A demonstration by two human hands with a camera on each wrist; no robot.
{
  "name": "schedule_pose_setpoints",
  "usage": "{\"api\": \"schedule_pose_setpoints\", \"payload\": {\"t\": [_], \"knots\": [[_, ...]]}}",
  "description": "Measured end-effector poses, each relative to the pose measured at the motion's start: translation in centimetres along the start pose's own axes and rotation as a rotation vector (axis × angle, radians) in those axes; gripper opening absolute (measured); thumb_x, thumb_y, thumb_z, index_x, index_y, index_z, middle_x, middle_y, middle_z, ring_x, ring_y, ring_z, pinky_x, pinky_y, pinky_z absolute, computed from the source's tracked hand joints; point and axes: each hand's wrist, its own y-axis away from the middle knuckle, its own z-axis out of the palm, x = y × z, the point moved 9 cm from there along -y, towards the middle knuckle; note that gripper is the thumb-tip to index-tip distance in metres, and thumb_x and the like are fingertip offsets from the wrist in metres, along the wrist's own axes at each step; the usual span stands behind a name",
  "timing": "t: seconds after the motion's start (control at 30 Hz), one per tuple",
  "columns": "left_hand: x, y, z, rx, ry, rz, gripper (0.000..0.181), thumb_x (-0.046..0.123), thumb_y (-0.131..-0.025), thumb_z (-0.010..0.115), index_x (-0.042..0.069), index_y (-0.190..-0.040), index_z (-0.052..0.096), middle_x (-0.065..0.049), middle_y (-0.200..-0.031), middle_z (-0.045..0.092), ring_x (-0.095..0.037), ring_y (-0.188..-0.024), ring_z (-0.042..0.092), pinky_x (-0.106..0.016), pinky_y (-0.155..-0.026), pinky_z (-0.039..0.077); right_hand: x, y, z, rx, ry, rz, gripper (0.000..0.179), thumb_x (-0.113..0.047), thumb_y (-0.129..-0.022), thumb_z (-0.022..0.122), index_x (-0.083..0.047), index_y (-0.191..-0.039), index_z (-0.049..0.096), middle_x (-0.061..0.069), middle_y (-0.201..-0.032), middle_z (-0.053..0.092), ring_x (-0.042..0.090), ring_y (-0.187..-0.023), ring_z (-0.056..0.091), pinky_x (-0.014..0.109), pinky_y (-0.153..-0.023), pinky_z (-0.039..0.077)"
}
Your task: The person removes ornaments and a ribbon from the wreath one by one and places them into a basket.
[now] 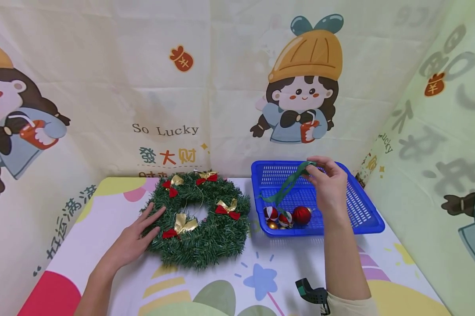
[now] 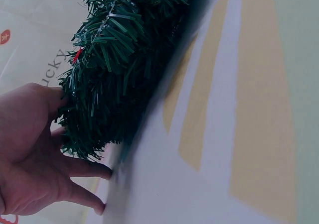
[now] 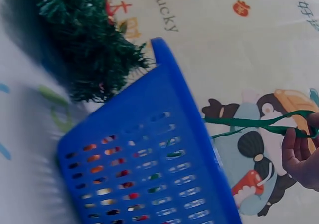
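Observation:
A green tinsel wreath (image 1: pixel 221 239) with several red and gold bows (image 1: pixel 184 224) lies on the table. My left hand (image 1: pixel 132 241) rests at its left edge, fingers spread and fairly straight; in the left wrist view the fingers (image 2: pixel 82 194) reach down by the wreath's underside. Over the blue basket (image 1: pixel 320 231), my right hand (image 1: pixel 330 188) pinches a green ribbon (image 1: pixel 287 186) between thumb and fingers. The ribbon hangs down and left into the basket, above red-and-white balls (image 1: pixel 270 213), a red ball (image 1: pixel 301 215) and a small gold ball (image 1: pixel 272 225).
The basket stands right of the wreath, its slotted wall (image 3: pixel 134 104) tall in the right wrist view. Behind both hangs a printed cloth backdrop (image 1: pixel 229 87), with cloth on the sides too. A patterned cover (image 1: pixel 292 263) lies over the table.

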Motion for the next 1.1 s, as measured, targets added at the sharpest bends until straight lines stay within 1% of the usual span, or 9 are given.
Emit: {"api": "schedule_pose_setpoints", "payload": {"t": [0.17, 0.37, 0.47, 0.57, 0.67, 0.87, 1.0, 1.1], "knots": [[0.0, -0.1, 0.1, -0.003, 0.005, -0.001, 0.057, 0.031, -0.11, 0.054, 0.023, -0.164, 0.036, -0.023, -0.173, 0.017, -0.066, -0.142, 0.033, -0.078, -0.105, 0.036, 1.5, 0.4, 0.1, -0.008, 0.056, 0.022, 0.022, -0.005, -0.101, 0.067, 0.003, -0.122, 0.07, 0.006, -0.117, 0.059, 0.018, -0.101, 0.069, 0.024, -0.087, 0.061], [-0.1, -0.1, 0.1, -0.006, 0.006, -0.002, 0.057, 0.032, -0.11, 0.054, 0.023, -0.164, 0.036, -0.023, -0.173, 0.017, -0.064, -0.143, 0.033, -0.076, -0.105, 0.038, 3.2, 0.9, 0.1, -0.02, 0.081, 0.058, 0.023, -0.006, -0.101, 0.067, 0.002, -0.122, 0.069, 0.006, -0.117, 0.06, 0.018, -0.098, 0.071, 0.024, -0.087, 0.061], [-0.1, -0.1, 0.1, -0.005, 0.003, -0.002, 0.057, 0.032, -0.11, 0.054, 0.023, -0.164, 0.036, -0.023, -0.173, 0.017, -0.065, -0.143, 0.033, -0.076, -0.105, 0.038, 4.0, 1.1, 0.2, -0.034, 0.118, 0.076, 0.023, -0.007, -0.101, 0.067, 0.001, -0.123, 0.069, 0.005, -0.119, 0.061, 0.018, -0.099, 0.072, 0.025, -0.089, 0.061], [-0.1, 0.0, 0.2, -0.006, 0.001, -0.005, 0.057, 0.032, -0.11, 0.053, 0.023, -0.164, 0.036, -0.023, -0.173, 0.017, -0.065, -0.143, 0.032, -0.076, -0.105, 0.037, 4.8, 1.3, 0.4, -0.063, 0.161, 0.093, 0.025, -0.007, -0.101, 0.068, 0.002, -0.124, 0.068, 0.004, -0.12, 0.061, 0.018, -0.099, 0.072, 0.027, -0.09, 0.061], [-0.1, 0.0, 0.2, -0.005, 0.0, -0.007, 0.057, 0.032, -0.111, 0.053, 0.023, -0.164, 0.036, -0.023, -0.173, 0.017, -0.065, -0.143, 0.032, -0.077, -0.105, 0.037, 5.4, 1.5, 0.6, -0.092, 0.191, 0.108, 0.026, -0.007, -0.1, 0.069, 0.002, -0.124, 0.068, 0.004, -0.119, 0.062, 0.018, -0.098, 0.072, 0.027, -0.09, 0.061], [0.0, -0.1, 0.2, -0.009, 0.004, -0.005, 0.057, 0.032, -0.111, 0.053, 0.022, -0.164, 0.036, -0.024, -0.173, 0.016, -0.066, -0.143, 0.031, -0.078, -0.105, 0.036, 6.2, 1.9, 0.7, -0.169, 0.291, 0.108, 0.023, -0.011, -0.099, 0.071, -0.001, -0.12, 0.07, 0.002, -0.114, 0.067, 0.019, -0.1, 0.071, 0.026, -0.089, 0.061], [0.0, -0.1, 0.2, -0.008, 0.0, -0.008, 0.057, 0.033, -0.111, 0.053, 0.022, -0.164, 0.036, -0.024, -0.173, 0.016, -0.066, -0.144, 0.03, -0.078, -0.105, 0.036, 6.7, 2.3, 0.8, -0.22, 0.362, 0.119, 0.028, -0.014, -0.099, 0.072, 0.001, -0.123, 0.069, 0.008, -0.12, 0.067, 0.019, -0.102, 0.07, 0.025, -0.089, 0.06], [-0.1, -0.1, 0.2, -0.008, -0.001, -0.01, 0.057, 0.033, -0.111, 0.053, 0.022, -0.164, 0.036, -0.024, -0.173, 0.016, -0.066, -0.144, 0.03, -0.078, -0.105, 0.036, 7.1, 2.7, 0.7, -0.247, 0.441, 0.129, 0.028, -0.017, -0.098, 0.074, -0.004, -0.123, 0.07, 0.011, -0.126, 0.066, 0.02, -0.105, 0.069, 0.024, -0.09, 0.058]]}}
